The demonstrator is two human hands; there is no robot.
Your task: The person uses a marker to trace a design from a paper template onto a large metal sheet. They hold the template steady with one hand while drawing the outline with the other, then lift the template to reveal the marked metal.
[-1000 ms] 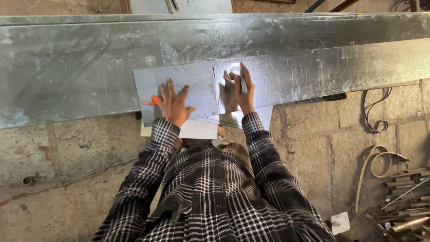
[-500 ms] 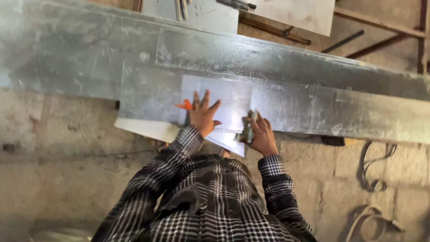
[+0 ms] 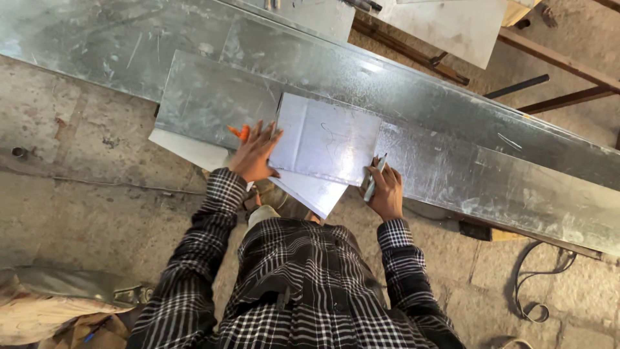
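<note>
Though partly covered, sheet (image 3: 326, 139) shows.

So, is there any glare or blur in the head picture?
Head view: soft daylight; the small metal sheet under the left hand reflects brightly, and the long sheet shows pale glare patches; the right hand holding a marker is sharp; edges bend slightly.
</note>
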